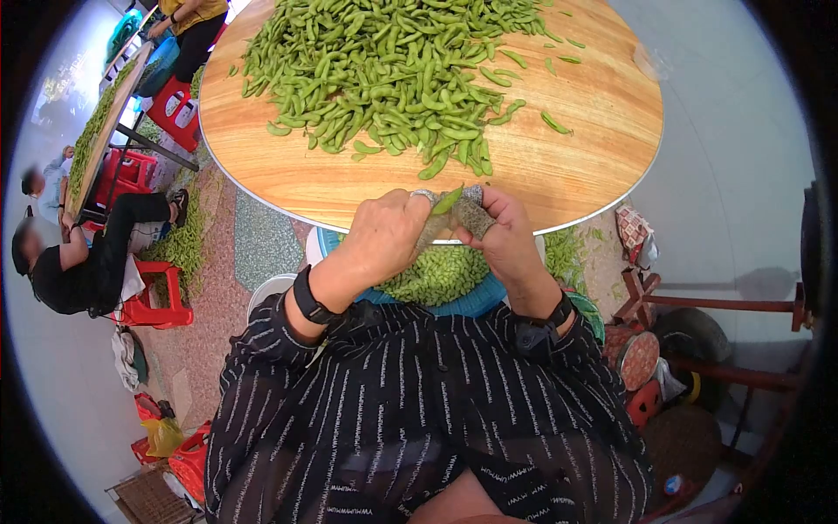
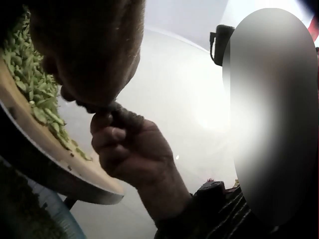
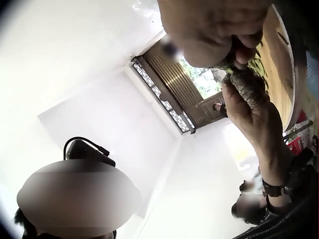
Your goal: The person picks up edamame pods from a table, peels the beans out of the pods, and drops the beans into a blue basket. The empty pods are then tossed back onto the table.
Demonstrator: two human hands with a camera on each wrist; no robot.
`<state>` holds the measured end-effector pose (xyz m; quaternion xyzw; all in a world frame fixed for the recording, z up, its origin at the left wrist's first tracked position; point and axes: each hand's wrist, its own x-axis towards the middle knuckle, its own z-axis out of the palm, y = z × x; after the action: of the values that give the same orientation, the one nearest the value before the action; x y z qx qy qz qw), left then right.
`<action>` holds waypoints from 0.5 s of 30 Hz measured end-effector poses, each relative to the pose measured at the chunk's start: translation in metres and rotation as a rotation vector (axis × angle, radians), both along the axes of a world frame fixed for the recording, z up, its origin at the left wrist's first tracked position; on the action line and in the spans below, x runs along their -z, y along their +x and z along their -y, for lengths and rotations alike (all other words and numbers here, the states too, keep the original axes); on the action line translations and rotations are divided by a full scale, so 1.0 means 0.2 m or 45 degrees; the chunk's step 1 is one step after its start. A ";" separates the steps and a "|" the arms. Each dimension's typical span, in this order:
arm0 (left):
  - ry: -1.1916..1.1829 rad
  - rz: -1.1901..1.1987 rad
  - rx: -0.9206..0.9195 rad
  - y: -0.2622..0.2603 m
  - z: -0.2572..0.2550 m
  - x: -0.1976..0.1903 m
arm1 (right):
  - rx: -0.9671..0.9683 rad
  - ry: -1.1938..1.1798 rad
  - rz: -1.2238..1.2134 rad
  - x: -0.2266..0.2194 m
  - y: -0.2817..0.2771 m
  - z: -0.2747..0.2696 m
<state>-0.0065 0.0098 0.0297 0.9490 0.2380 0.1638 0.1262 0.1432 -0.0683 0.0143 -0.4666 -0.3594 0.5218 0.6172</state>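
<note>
In the head view a green pod (image 1: pixel 448 201) stands up between the two hands, just past the table's near edge. My left hand (image 1: pixel 381 234) has its fingers curled round the pod's lower end. Close against it, my right hand (image 1: pixel 508 237) has bent fingers with grey coverings on the thumb and a finger; whether it also grips the pod is hidden. Below both hands, shelled green beans (image 1: pixel 436 275) fill a blue basin (image 1: pixel 476 302). A large heap of pods (image 1: pixel 384 70) covers the far part of the round wooden table (image 1: pixel 594 166).
Loose pods (image 1: pixel 555 123) lie right of the heap. Pods and husks (image 1: pixel 188 231) litter the floor at left. Red stools (image 1: pixel 161 297) and seated people are at another table on the left. A wooden frame (image 1: pixel 724 301) stands at right.
</note>
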 end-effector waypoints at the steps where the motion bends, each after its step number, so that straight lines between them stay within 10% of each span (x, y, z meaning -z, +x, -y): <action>1: 0.006 0.002 -0.001 0.00 -0.01 0.01 | -0.096 -0.020 -0.140 0.03 0.02 0.00; 4: -0.161 0.267 0.119 0.01 -0.04 0.11 | -0.180 -0.016 -0.308 0.05 0.02 -0.01; 6: -0.903 0.771 0.240 0.03 -0.02 0.16 | -0.169 0.005 -0.339 0.06 0.01 -0.01; 15: -2.518 1.012 0.075 0.03 0.02 0.10 | -0.080 0.369 0.199 0.11 0.04 -0.06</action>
<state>0.0000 0.0057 0.0090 0.3089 0.1839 0.1927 0.9130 0.1507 -0.0559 -0.0076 -0.4003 -0.4921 0.4458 0.6316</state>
